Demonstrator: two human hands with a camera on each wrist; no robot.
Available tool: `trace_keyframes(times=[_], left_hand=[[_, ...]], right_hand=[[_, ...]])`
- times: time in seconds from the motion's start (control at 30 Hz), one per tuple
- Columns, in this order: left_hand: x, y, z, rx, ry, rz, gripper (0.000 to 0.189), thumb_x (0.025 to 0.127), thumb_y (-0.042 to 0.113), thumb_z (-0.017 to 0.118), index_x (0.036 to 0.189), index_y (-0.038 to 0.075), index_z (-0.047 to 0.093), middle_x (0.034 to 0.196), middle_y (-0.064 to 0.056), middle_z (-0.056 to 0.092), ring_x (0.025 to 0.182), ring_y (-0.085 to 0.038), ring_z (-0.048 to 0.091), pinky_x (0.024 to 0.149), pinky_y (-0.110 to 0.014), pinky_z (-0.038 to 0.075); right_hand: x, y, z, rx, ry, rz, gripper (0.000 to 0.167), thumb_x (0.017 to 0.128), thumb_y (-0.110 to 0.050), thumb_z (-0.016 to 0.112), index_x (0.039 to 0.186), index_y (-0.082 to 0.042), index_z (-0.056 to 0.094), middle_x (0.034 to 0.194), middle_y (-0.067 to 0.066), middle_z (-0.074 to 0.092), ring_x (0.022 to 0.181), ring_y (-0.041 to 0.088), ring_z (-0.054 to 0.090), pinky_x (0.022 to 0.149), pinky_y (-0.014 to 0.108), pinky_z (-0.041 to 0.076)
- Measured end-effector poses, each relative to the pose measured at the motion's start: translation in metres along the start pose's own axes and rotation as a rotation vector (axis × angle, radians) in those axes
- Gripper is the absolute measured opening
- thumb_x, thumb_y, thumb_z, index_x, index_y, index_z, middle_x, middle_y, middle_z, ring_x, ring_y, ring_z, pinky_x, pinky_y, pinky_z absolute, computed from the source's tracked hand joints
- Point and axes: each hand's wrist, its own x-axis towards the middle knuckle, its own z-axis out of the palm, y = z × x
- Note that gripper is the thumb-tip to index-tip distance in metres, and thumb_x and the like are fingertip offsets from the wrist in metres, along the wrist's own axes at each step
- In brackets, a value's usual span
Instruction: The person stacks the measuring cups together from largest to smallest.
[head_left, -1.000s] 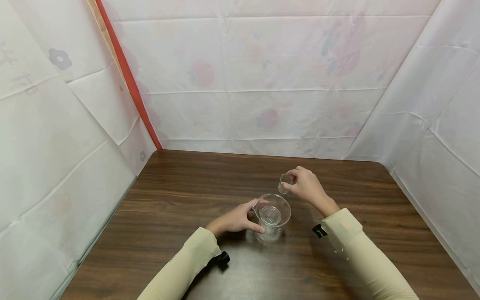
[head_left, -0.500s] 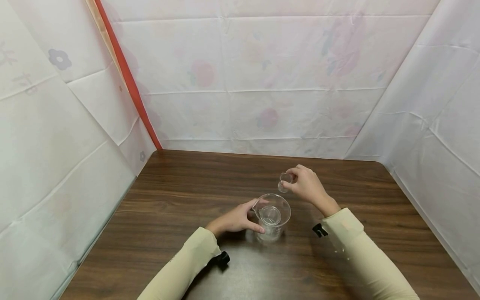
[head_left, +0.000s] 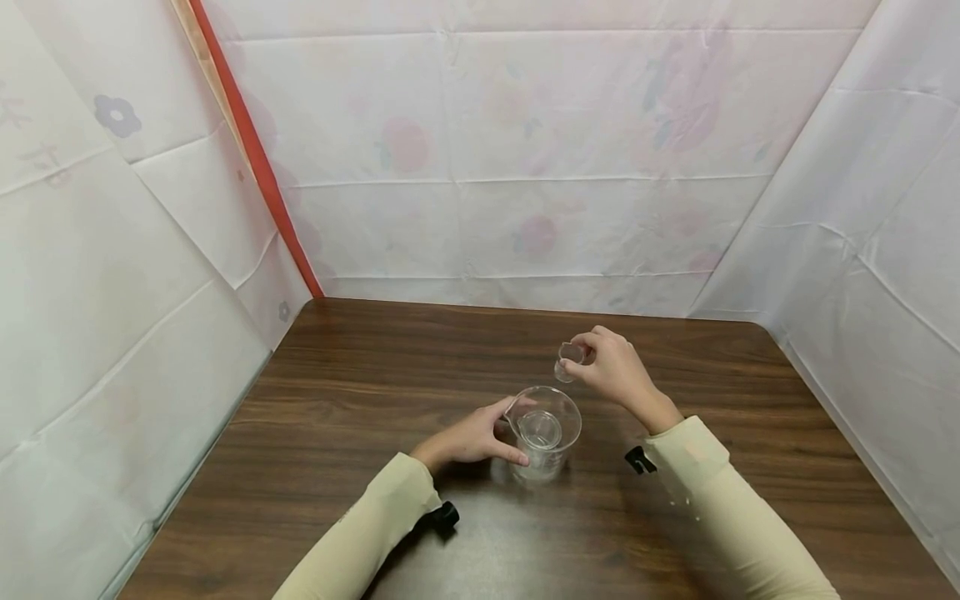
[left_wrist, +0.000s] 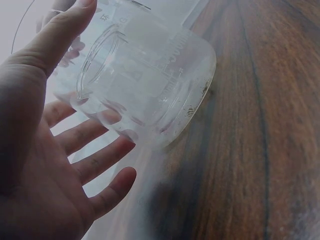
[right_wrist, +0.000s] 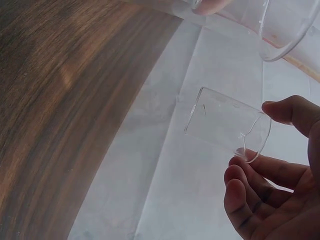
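Note:
A large clear glass beaker (head_left: 564, 450) stands on the wooden table, its pouring lip toward the left. My left hand (head_left: 472, 435) holds it from the left, thumb on the near side and fingers round the far side. Inside it sits a smaller beaker (head_left: 540, 431), whose rim and walls show through the glass in the left wrist view. Just beyond the large beaker's far right rim, my right hand (head_left: 615, 369) pinches a small clear beaker (right_wrist: 225, 120) at its rim between thumb and fingertips. This small beaker is held above the table, with nothing visible inside.
The dark wooden table (head_left: 360, 350) has pale patterned cloth (head_left: 480, 225) hung behind it and on both sides. A red strip (head_left: 255, 158) runs down the back left corner. Black wrist mounts (head_left: 442, 518) hang at both cuffs.
My right hand has raised the small beaker very slightly, away from the large one. The left hand and the large beaker have stayed in place.

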Motion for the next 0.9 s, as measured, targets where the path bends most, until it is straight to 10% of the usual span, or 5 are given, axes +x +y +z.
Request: trace_keyframes(times=[0.9], left_hand=[[-0.001, -0.001, 0.0, 0.003, 0.006, -0.002, 0.078, 0.079, 0.032, 0.082, 0.145, 0.031, 0.04, 0.143, 0.008, 0.052, 0.131, -0.011, 0.048, 0.107, -0.036, 0.042]], right_hand=[[-0.002, -0.016, -0.016, 0.047, 0.053, -0.048, 0.029, 0.078, -0.021, 0.077, 0.097, 0.0, 0.071, 0.078, 0.004, 0.057, 0.068, 0.015, 0.053, 0.064, 0.029, 0.042]])
